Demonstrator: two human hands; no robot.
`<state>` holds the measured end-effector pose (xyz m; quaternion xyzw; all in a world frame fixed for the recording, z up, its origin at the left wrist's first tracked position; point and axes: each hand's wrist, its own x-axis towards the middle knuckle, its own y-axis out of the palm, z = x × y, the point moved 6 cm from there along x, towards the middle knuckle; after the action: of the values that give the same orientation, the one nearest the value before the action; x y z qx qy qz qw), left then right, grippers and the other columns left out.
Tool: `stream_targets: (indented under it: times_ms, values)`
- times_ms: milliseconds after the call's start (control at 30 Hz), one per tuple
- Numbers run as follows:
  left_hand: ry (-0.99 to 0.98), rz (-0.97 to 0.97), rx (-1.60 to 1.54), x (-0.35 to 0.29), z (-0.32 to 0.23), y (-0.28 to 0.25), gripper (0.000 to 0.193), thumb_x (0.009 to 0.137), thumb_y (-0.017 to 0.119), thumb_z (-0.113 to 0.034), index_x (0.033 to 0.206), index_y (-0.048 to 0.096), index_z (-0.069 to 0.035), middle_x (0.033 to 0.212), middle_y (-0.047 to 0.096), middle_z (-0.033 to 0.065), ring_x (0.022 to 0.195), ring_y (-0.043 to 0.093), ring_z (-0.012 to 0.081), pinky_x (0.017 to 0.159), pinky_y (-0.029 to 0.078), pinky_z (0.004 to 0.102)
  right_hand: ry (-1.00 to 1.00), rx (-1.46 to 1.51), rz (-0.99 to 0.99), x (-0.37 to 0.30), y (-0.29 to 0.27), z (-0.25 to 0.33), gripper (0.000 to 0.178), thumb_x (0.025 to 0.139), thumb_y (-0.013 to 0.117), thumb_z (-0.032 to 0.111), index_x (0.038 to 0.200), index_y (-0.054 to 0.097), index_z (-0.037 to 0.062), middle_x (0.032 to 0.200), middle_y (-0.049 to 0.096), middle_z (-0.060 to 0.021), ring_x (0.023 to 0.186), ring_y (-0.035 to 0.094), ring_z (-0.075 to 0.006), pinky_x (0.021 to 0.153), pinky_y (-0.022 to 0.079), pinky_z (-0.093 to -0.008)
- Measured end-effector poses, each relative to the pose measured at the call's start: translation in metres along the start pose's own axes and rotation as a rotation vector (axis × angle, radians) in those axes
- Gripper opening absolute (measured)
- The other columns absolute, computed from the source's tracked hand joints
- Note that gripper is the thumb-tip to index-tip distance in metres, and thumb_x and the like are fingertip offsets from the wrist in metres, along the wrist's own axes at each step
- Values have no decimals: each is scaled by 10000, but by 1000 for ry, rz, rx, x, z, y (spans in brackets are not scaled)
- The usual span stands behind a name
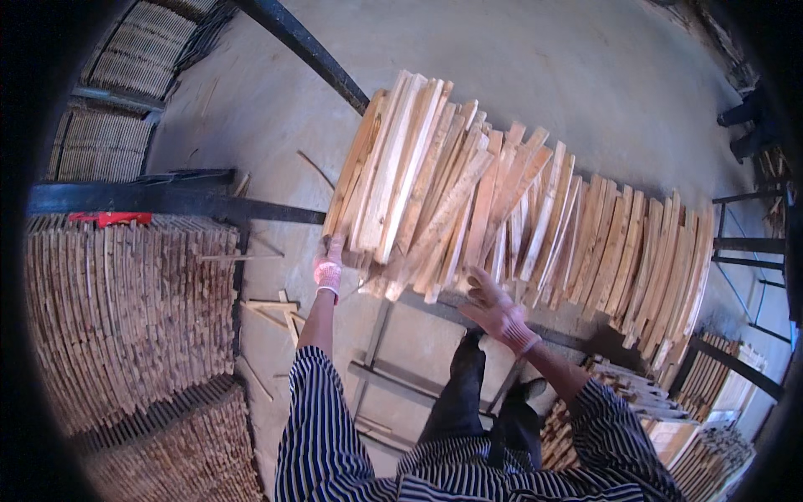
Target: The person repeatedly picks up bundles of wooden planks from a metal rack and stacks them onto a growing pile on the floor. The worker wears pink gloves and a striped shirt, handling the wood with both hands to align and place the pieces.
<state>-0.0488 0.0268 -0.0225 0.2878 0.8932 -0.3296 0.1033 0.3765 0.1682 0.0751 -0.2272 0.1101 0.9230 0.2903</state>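
Note:
A long pile of pale wooden strips (435,192) lies side by side across a dark metal frame in front of me. Several strips in its left part cross at a slant. My left hand (329,268), in a pinkish knit glove, is at the near end of the leftmost strips (355,180). Its fingers are blurred and partly hidden against the wood, so their grip is unclear. My right hand (499,316), gloved too, hovers by the near ends of the middle strips, fingers spread, holding nothing.
Tall stacks of wooden strips (130,309) stand at left, a red cloth (113,218) on top. Dark metal bars (305,50) run beside the pile. Scrap wood (284,311) litters the floor. More stacked wood (619,389) stands at lower right. A person's dark-clad legs (747,125) show at far right.

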Motion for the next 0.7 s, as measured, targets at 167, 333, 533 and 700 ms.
stream_targets:
  times_ms: [167, 333, 533, 700]
  values:
    - [84, -17, 160, 21, -56, -24, 847, 929, 513, -735, 1393, 592, -31, 1368, 632, 201, 1296, 575, 335, 1066, 443, 390, 174, -130, -55, 166, 81, 68, 1076, 862, 809, 362, 1611, 117, 20, 1633, 284, -231, 1513, 293, -327, 1251, 258, -417]
    - [-168, 180, 274, -25, -119, 56, 1050, 820, 516, -853, 1439, 534, -6, 1400, 594, 245, 1314, 552, 389, 1091, 428, 414, 360, 234, -287, 236, 53, 49, 1139, 859, 761, 495, 1618, 52, 28, 1650, 216, -244, 1524, 242, -353, 1240, 269, -472]
    - [-161, 429, 188, -37, -129, 101, 1088, 737, 712, -776, 1443, 514, 27, 1365, 618, 238, 1254, 607, 337, 1048, 469, 394, 271, 625, 80, 219, 31, 14, 846, 865, 777, 521, 1451, 471, -6, 1356, 602, -152, 1229, 586, -278, 1038, 491, -433]
    - [-313, 285, -86, -45, -131, 122, 1018, 737, 793, -678, 1401, 549, 53, 1292, 670, 199, 1177, 654, 274, 999, 496, 388, 133, 560, -37, 219, 28, 7, 814, 867, 758, 567, 1410, 531, 5, 1303, 631, -114, 1136, 619, -228, 963, 524, -385]
